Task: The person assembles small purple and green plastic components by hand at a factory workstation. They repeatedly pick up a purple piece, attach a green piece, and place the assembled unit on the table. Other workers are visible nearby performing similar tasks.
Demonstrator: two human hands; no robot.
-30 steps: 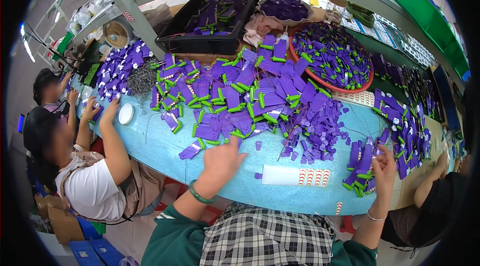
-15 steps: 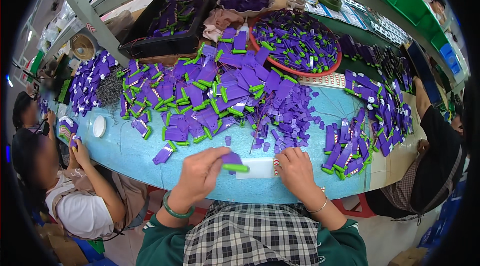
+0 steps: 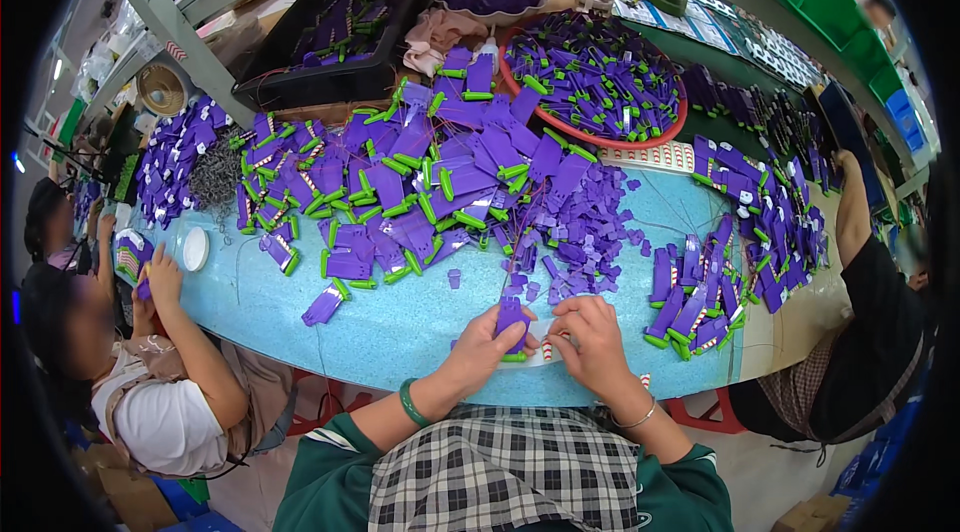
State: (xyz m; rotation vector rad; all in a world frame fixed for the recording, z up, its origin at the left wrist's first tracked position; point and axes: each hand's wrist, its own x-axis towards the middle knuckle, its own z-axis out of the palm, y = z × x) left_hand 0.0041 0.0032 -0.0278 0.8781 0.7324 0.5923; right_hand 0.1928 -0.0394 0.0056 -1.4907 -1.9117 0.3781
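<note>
**Left hand (image 3: pixel 486 344) brings a purple piece (image 3: pixel 511 315) in beside the right hand (image 3: pixel 590 342)**

In the head view, my only feed, I see the left hand gripping the piece between thumb and fingers, over the left part of a white strip (image 3: pixel 537 357). The right hand is curled just beside it, fingertips drawn together at the red-striped stickers (image 3: pixel 548 348) on the strip; whether they pinch a sticker, I cannot tell from here.

Half a second ago I had the piece farther left and lying sideways; now it stands roughly upright in my picture, close by the right fingers. I judge that fetching is over for this piece and that both hands are at close work on one spot.

The piece looks flat and thin, plain purple, with a bright green end (image 3: pixel 514 358) nearest the person's body. Fingers cover part of it, and I make out no sticker on its visible face. Beyond lies a loose heap (image 3: pixel 400 197) of similar pieces and a scatter of small purple bits (image 3: pixel 580 257); another heap (image 3: pixel 698 294), with striped stickers showing, sits to the right on the blue table (image 3: pixel 400 347).
</note>
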